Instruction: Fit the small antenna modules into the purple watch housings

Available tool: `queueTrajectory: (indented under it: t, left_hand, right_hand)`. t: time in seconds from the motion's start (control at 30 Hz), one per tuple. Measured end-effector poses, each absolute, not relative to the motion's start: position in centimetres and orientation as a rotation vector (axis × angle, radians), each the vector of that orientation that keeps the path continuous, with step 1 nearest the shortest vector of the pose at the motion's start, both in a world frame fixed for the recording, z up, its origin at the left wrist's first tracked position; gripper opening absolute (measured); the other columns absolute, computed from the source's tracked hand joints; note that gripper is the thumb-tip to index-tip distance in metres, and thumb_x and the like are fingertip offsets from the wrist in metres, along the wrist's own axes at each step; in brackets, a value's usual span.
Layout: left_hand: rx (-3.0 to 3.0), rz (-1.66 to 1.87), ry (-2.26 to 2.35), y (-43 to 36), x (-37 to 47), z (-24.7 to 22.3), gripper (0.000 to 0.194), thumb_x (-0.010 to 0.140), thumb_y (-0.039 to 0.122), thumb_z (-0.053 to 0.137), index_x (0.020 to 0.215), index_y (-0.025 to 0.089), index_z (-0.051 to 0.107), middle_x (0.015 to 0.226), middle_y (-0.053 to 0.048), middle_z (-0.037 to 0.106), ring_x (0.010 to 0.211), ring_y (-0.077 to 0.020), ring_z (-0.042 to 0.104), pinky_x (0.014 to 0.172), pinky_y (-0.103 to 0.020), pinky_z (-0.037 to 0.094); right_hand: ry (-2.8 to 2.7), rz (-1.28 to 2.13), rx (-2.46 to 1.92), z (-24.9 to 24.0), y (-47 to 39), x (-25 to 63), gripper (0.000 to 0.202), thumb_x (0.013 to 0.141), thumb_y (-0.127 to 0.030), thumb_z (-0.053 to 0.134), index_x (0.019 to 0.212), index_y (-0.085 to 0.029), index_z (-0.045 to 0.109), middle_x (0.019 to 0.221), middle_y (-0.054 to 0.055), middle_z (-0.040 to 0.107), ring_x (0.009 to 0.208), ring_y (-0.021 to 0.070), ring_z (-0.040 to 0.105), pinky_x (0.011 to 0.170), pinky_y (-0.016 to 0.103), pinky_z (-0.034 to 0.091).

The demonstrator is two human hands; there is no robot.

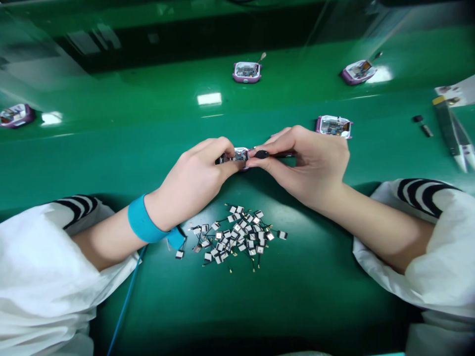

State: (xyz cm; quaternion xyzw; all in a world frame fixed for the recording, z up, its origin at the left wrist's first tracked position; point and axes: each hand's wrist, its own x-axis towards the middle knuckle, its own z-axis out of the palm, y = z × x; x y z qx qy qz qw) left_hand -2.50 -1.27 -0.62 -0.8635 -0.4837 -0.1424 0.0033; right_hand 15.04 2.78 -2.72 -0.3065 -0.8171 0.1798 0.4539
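Note:
In the middle of the head view, my left hand point(195, 175) is closed around the edge of a small opened watch case point(241, 154), its circuit board facing up. My fingers cover much of the case. My right hand point(313, 160) pinches a slim dark tool point(262, 154) with a rounded black part, held level at the right side of the case. Fingertips of both hands meet over the board, so the exact contact is hidden. Below them lies a loose pile of small white-and-black square parts point(237, 235) with thin black leads and gold-coloured ends.
Another opened purple watch case point(334, 127) sits just behind my right hand. More cases stand further back: one centre point(247, 72), one right point(358, 72), one left point(17, 116). Tweezers point(453, 133) lie far right beside a small black piece point(423, 126). A blue wrist strap point(143, 220) trails a cord.

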Motion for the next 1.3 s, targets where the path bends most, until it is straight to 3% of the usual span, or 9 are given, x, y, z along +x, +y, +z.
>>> queueTrajectory:
  t: [0.2, 0.43, 0.93, 1.13, 1.3]
  left_hand:
    - [-2.742, -0.533, -1.804, -1.2, -2.1, -0.4, 0.022, 0.086, 0.028, 0.042, 0.085, 0.021, 0.063, 0.085, -0.001, 0.059, 0.081, -0.0125, 0.055, 0.07, -0.024, 0.044]
    - [-2.69, -0.45, -1.47, -1.1, -2.6, -0.8, 0.03, 0.089, 0.027, 0.035, 0.088, 0.021, 0.064, 0.086, -0.002, 0.058, 0.082, -0.0153, 0.055, 0.068, -0.026, 0.043]
    - [-2.692, -0.418, -1.426, -1.2, -2.8, -0.8, 0.031, 0.088, 0.024, 0.034, 0.082, 0.021, 0.064, 0.087, -0.002, 0.058, 0.081, -0.0151, 0.055, 0.069, -0.026, 0.044]
    - [-2.687, -0.42, -1.396, -1.2, -3.0, -0.8, 0.029, 0.087, 0.021, 0.036, 0.083, 0.02, 0.064, 0.087, -0.004, 0.058, 0.081, -0.0152, 0.055, 0.068, -0.025, 0.045]
    - [-2.673, -0.434, -1.333, -1.2, -3.1, -1.1, 0.025, 0.086, 0.018, 0.039, 0.085, 0.019, 0.064, 0.087, -0.003, 0.057, 0.079, -0.0139, 0.053, 0.071, -0.024, 0.044]
  right_hand:
    - [-1.892, 0.496, -0.72, -2.9, 2.9, 15.3, 0.012, 0.069, -0.024, 0.066, 0.072, -0.022, 0.054, 0.071, -0.003, 0.064, 0.07, 0.0146, 0.063, 0.055, 0.027, 0.052]
    - [-1.924, 0.549, -0.765, -2.9, 2.9, 15.0, 0.014, 0.07, -0.03, 0.065, 0.069, -0.02, 0.055, 0.067, -0.003, 0.063, 0.067, 0.0133, 0.062, 0.052, 0.025, 0.052]
    - [-2.078, 0.373, -0.679, -2.9, 2.9, 14.9, 0.012, 0.077, -0.025, 0.057, 0.067, -0.022, 0.051, 0.062, -0.004, 0.061, 0.062, 0.0107, 0.06, 0.054, 0.024, 0.048]
    - [-2.034, 0.401, -0.592, -3.2, 3.2, 14.6, 0.015, 0.072, -0.022, 0.062, 0.065, -0.022, 0.049, 0.062, -0.005, 0.06, 0.059, 0.011, 0.059, 0.058, 0.026, 0.049]
    - [-2.059, 0.401, -0.566, -3.1, 3.3, 14.4, 0.017, 0.071, -0.02, 0.063, 0.063, -0.022, 0.048, 0.061, -0.004, 0.061, 0.055, 0.0113, 0.059, 0.052, 0.025, 0.047]
